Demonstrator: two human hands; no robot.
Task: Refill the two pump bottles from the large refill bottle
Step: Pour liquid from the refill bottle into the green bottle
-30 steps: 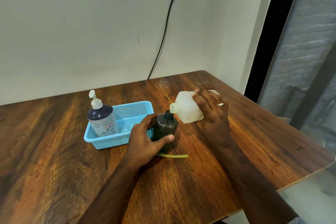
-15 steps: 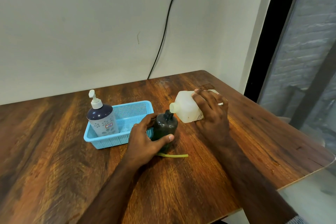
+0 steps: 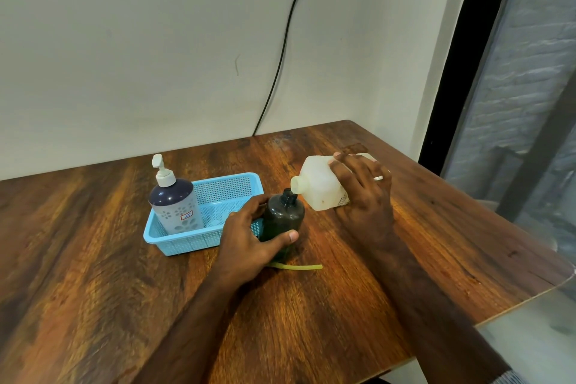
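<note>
My left hand (image 3: 249, 237) wraps around a dark pump bottle (image 3: 282, 218) that stands upright on the table with its neck open and no pump on it. My right hand (image 3: 363, 193) grips the large white refill bottle (image 3: 321, 188), tipped on its side with its open mouth right above the dark bottle's neck. A second pump bottle (image 3: 174, 203), dark blue on top with a white pump, stands in the left end of a blue basket (image 3: 218, 237). A yellowish tube (image 3: 299, 266) lies on the table just in front of the dark bottle.
The wooden table (image 3: 311, 305) ends in an edge at the right and the front right corner. A black cable (image 3: 280, 50) runs down the wall behind. A dark window frame (image 3: 452, 72) stands at the right.
The refill bottle's mouth has edged slightly lower and closer to the dark bottle's neck. Both hands keep their grips.
</note>
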